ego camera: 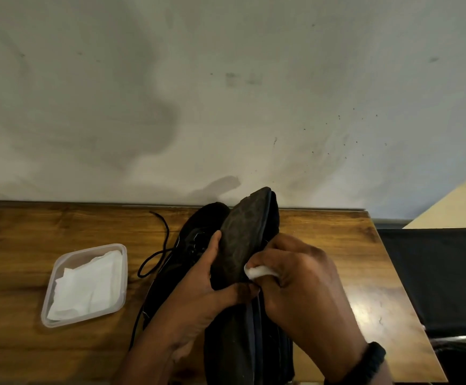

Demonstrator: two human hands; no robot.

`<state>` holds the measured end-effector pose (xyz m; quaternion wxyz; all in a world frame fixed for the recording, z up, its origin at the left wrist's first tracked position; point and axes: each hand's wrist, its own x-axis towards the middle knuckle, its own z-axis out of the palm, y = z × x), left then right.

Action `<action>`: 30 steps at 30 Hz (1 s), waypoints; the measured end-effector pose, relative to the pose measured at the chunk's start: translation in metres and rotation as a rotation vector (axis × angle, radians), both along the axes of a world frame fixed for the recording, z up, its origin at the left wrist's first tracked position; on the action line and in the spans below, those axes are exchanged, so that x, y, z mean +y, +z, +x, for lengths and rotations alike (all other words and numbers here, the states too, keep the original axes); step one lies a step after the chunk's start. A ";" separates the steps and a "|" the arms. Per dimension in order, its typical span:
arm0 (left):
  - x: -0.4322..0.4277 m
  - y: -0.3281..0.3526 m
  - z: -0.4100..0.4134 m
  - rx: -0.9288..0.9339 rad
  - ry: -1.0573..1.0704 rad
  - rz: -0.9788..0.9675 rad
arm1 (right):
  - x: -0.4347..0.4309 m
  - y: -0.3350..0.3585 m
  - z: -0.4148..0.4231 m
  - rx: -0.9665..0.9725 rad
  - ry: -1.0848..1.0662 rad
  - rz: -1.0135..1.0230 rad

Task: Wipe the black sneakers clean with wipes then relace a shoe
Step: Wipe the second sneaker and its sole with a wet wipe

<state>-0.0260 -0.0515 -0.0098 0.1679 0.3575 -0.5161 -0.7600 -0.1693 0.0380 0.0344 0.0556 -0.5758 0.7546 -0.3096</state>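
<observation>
Sneaker (240, 245), its sole turned up, is gripped from its left side by the left hand (198, 284), one finger stretched along the sole edge. The right hand (301, 282) is curled around a white wipe (259, 272) and presses it on the sneaker's right edge. The second sneaker (195, 234) lies just left of it, the wipes container (49, 290) farther left.

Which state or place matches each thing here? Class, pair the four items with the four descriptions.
Things:
1 held sneaker
2 other sneaker
3 wipe
4 plastic tub

Descriptions:
A lying on the table, lace loose
B pinched in the right hand
C gripped by the left hand, sole showing
D holding spare wipes

Pairs: 1-C; 2-A; 3-B; 4-D.
</observation>
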 end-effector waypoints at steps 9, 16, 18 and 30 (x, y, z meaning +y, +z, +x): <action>0.000 -0.003 0.002 0.073 -0.027 0.057 | 0.000 0.006 0.003 -0.093 -0.214 -0.202; -0.005 -0.008 0.005 0.113 -0.017 0.089 | 0.002 0.008 0.005 -0.033 -0.007 -0.043; -0.004 -0.008 0.005 0.110 -0.023 0.083 | 0.004 0.011 0.003 0.008 0.057 0.058; -0.004 -0.004 0.004 0.129 0.033 0.111 | 0.002 0.007 0.001 0.025 0.075 -0.035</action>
